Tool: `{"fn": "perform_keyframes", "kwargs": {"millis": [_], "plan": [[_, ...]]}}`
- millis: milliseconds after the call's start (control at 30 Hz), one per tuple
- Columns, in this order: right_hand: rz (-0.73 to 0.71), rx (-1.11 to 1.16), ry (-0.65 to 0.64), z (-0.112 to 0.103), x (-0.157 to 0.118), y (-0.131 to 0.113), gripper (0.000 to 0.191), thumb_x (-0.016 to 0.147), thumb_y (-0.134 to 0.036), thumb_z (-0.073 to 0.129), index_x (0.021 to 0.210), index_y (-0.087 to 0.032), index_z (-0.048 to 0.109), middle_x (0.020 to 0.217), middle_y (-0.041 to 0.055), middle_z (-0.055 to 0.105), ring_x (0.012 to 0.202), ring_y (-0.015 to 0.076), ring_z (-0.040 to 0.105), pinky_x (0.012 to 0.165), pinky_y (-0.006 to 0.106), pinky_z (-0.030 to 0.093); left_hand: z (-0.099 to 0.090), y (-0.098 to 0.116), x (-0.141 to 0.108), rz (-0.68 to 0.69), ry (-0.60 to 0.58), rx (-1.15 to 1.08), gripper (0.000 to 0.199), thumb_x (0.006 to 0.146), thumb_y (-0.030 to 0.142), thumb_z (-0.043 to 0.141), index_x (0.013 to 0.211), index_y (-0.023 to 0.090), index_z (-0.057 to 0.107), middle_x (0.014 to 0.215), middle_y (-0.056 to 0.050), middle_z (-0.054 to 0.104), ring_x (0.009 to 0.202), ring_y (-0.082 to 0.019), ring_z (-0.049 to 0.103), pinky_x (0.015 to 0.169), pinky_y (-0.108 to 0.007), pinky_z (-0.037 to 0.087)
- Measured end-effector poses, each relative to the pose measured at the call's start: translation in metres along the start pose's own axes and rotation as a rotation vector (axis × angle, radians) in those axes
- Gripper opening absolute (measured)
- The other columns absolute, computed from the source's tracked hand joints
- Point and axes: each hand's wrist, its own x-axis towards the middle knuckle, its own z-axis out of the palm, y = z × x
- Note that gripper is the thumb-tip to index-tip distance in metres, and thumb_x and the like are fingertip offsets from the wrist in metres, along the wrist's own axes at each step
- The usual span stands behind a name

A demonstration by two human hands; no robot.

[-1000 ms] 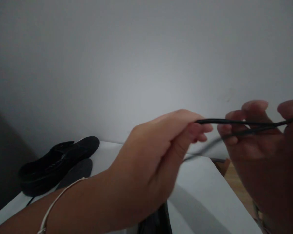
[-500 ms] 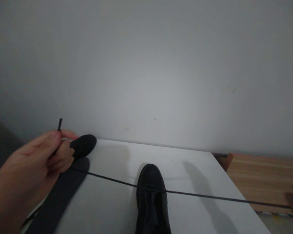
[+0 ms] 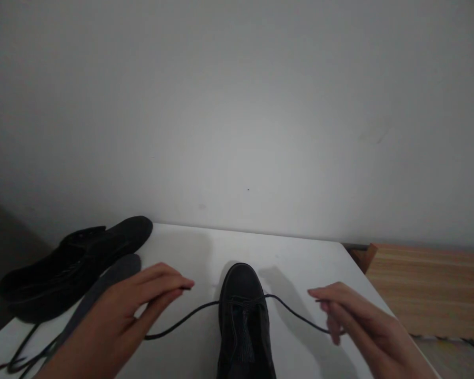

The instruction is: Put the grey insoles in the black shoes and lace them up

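Note:
A black shoe [image 3: 242, 287] points away from me at the bottom centre, with a black lace [image 3: 193, 312] crossing its front and running out on both sides. To the left of the shoe, my left hand [image 3: 142, 305] pinches one tip of the lace between thumb and finger. My right hand [image 3: 359, 321], on the right, pinches the other tip. Between the hands and the shoe the lace hangs slack in curves.
Another black shoe [image 3: 75, 263] lies at the back left, beside a dark grey insole [image 3: 122, 268]. More black lace [image 3: 21, 358] is at the lower left. The white table [image 3: 181, 242] meets a pale wall [image 3: 248, 116]. Wooden furniture [image 3: 426, 289] stands at the right.
Both hands have come inward toward the shoe, the right one from the far right edge. The lace, taut before, is now slack. The other shoe has come into fuller view.

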Motion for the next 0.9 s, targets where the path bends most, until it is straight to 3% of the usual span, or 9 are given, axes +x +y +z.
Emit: {"fn": "perform_keyframes", "kwargs": {"millis": [100, 200, 267, 433, 767, 900], "plan": [[-0.013, 0.096, -0.172, 0.033, 0.006, -0.013, 0.023, 0.092, -0.035, 0.045, 0.102, -0.027, 0.065, 0.068, 0.0012, 0.065, 0.065, 0.0153, 0.065, 0.064, 0.024, 0.054, 0.027, 0.01, 0.004, 0.091, -0.195, 0.066, 0.02, 0.089, 0.026, 0.051, 0.098, 0.031, 0.068, 0.085, 0.001, 0.071, 0.077, -0.015, 0.065, 0.07, -0.02, 0.051], [0.057, 0.073, -0.236, 0.054, 0.004, -0.007, 0.022, 0.092, -0.034, 0.045, 0.089, -0.022, 0.063, 0.068, 0.0012, 0.066, 0.062, 0.0138, 0.064, 0.057, 0.02, 0.052, 0.048, 0.009, 0.003, 0.118, -0.222, 0.137, 0.016, 0.089, 0.022, 0.05, 0.091, 0.026, 0.066, 0.079, 0.001, 0.069, 0.074, -0.015, 0.063, 0.074, -0.024, 0.051], [0.025, 0.003, -0.251, 0.059, 0.002, -0.001, 0.022, 0.092, -0.033, 0.046, 0.082, -0.021, 0.061, 0.068, 0.0008, 0.065, 0.061, 0.0133, 0.063, 0.055, 0.019, 0.05, 0.057, 0.006, 0.002, 0.143, -0.222, 0.182, 0.016, 0.089, 0.018, 0.049, 0.088, 0.024, 0.064, 0.078, 0.0, 0.067, 0.074, -0.015, 0.062, 0.076, -0.026, 0.05], [-0.138, -0.141, -0.24, 0.06, 0.005, 0.004, 0.016, 0.089, -0.022, 0.045, 0.082, -0.02, 0.059, 0.072, 0.0005, 0.065, 0.062, 0.0115, 0.062, 0.057, 0.018, 0.049, 0.065, -0.001, 0.0, 0.192, -0.213, 0.296, 0.022, 0.089, 0.008, 0.044, 0.088, 0.021, 0.062, 0.078, -0.001, 0.064, 0.075, -0.016, 0.059, 0.074, -0.027, 0.048], [-0.201, -0.339, -0.311, 0.06, 0.006, 0.0, 0.02, 0.084, -0.007, 0.044, 0.085, -0.022, 0.057, 0.076, 0.0, 0.061, 0.062, 0.0114, 0.06, 0.055, 0.019, 0.047, 0.072, 0.005, 0.0, 0.216, -0.236, 0.36, 0.021, 0.086, 0.005, 0.048, 0.081, 0.018, 0.063, 0.075, -0.002, 0.062, 0.074, -0.017, 0.054, 0.073, -0.03, 0.047], [-0.259, -0.376, -0.272, 0.067, 0.006, -0.003, 0.02, 0.085, -0.008, 0.045, 0.087, -0.021, 0.059, 0.087, 0.0044, 0.06, 0.075, 0.0143, 0.062, 0.065, 0.024, 0.051, 0.074, 0.009, 0.004, 0.235, -0.177, 0.389, 0.022, 0.084, 0.003, 0.048, 0.076, 0.018, 0.063, 0.089, -0.006, 0.062, 0.086, -0.02, 0.053, 0.076, -0.033, 0.047]]}}
